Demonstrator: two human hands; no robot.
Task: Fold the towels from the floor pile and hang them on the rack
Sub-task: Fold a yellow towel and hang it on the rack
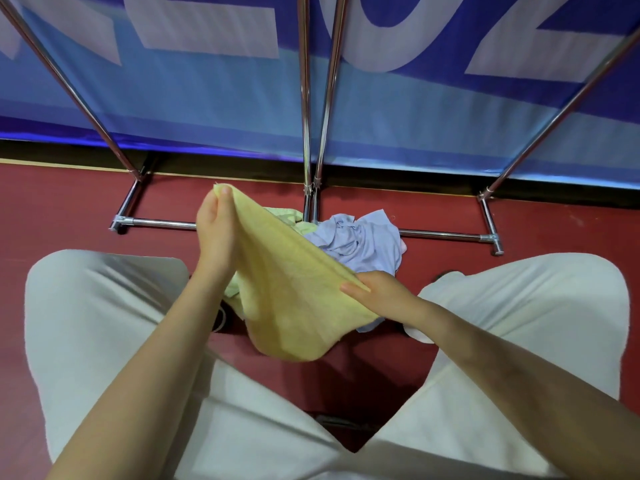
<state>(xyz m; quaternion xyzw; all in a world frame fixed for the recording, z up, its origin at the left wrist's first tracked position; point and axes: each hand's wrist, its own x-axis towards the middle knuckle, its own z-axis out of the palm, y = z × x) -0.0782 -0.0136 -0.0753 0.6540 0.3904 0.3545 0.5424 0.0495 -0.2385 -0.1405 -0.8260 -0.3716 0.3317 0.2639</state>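
Above the floor pile, yellow towel: the yellow towel (291, 299) hangs stretched between both hands, one edge taut from upper left to lower right, the rest sagging in a rounded fold between the knees.
Left hand: the left hand (216, 225) is raised, forearm reaching up from the lower left; thumb and fingers pinch the towel's top corner, a thumbnail showing at the cloth's edge.
Right hand: the right hand (377, 289) sits lower and nearer the body, forearm coming in from the lower right; fingers are curled over the towel's other corner, clamped on it, one fingertip lying along the hem.
Legs: pale trousers (104, 327) cover both knees, spread wide to either side of the towel.
Floor pile: a crumpled lavender towel (360, 240) lies on the floor just behind the yellow one; a light green towel (287, 216) shows behind it and again under the left wrist; a sliver of pink cloth (402, 247) peeks out at the lavender towel's right edge.
Rack: the chrome rack (306, 98) stands just beyond the pile, its uprights meeting near the middle and its base bars resting on the floor at either side.
Floor: dark red floor (69, 209).
Backdrop: a blue banner (207, 98) hangs behind the rack.
Writing: large pale letters cross the banner's top, cut off by the frame; what they spell cannot be told.
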